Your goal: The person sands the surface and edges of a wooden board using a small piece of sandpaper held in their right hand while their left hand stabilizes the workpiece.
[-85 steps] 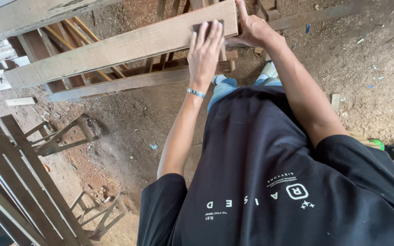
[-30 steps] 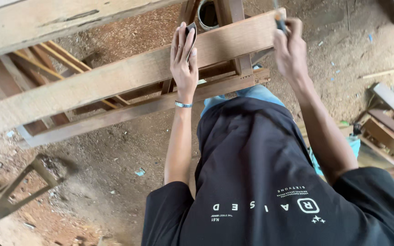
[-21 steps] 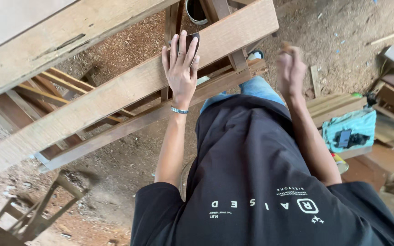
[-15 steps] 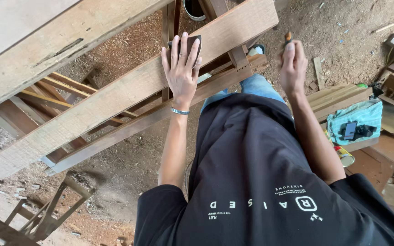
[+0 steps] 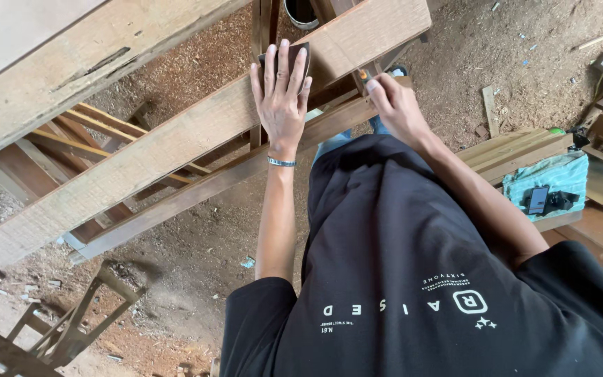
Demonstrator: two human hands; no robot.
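A long, pale wooden plank runs at a slant across a rough timber frame in a workshop, its upper face coarse and lightly marked, its near end squared off above the sawdust-covered dirt floor. It lies crosswise in front of a person in a black printed T-shirt, from the lower left of the head camera's view up to the top right.

The person's left hand lies flat on the plank, palm down, fingers stretched straight and slightly spread, pressing on a small dark sheet, apparently sandpaper, whose corners show past the fingertips. The hand is open and grips nothing; it only bears down. A thin bracelet circles the wrist.

The right hand is at the plank's near edge, just beside the left, its fingers curled closed around a small object with an orange tip; what that object is cannot be made out. The knuckles sit beside a thinner rail that runs under the plank, parallel to it.

A heavier weathered beam crosses the upper left corner. Off to the right, well apart from the hands, stacked boards carry a turquoise cloth with a phone lying on it. A small wooden frame lies on the ground at lower left.
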